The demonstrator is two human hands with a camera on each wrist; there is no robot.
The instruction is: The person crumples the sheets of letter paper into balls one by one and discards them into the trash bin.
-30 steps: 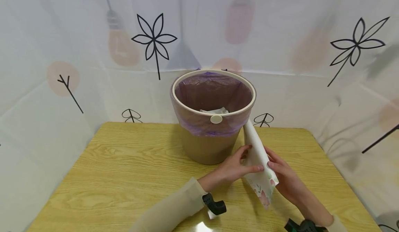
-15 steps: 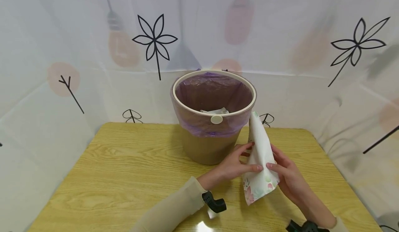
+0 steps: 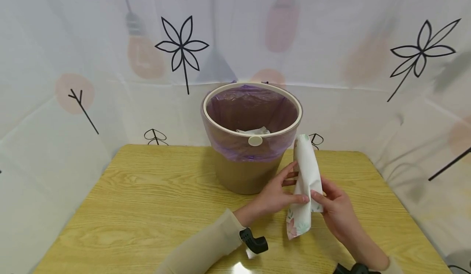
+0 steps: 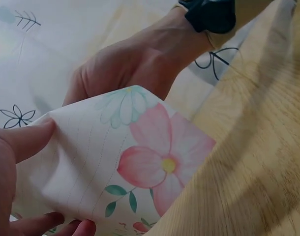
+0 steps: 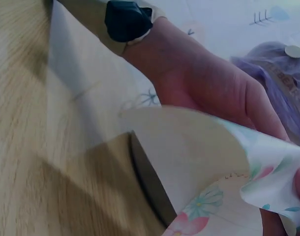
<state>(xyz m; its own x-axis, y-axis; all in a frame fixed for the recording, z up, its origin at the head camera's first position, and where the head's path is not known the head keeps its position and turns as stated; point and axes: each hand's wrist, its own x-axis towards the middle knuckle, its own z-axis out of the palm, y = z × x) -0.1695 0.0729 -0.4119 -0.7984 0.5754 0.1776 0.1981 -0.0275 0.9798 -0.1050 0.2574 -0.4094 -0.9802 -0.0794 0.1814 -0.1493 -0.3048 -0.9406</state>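
Observation:
A sheet of lined writing paper (image 3: pixel 306 163) with printed flowers stands between my two hands, to the right of the bin in the head view. It is folded lengthwise and its lower end droops over the table. My left hand (image 3: pixel 274 196) pinches its left side, thumb in front and fingers behind. On the other side my right hand (image 3: pixel 340 212) grips the edge, thumb pressed on the near face. Pink and green blossoms on the paper (image 4: pixel 91 162) show large in the left wrist view. In the right wrist view the sheet (image 5: pixel 189 152) curls over on itself.
A brown bin (image 3: pixel 244 178) with a cream rim and a purple liner bag (image 3: pixel 243 151) stands at the table's back middle. White crumpled pieces (image 3: pixel 259 131) lie inside it. The wooden table (image 3: pixel 147 208) meets a patterned cloth backdrop (image 3: pixel 110 61) behind and at both sides.
The paper has swung round and narrowed as its right part is folded back. Its top end has come out from behind the bin's rim. Both hands stay almost in place, still holding it.

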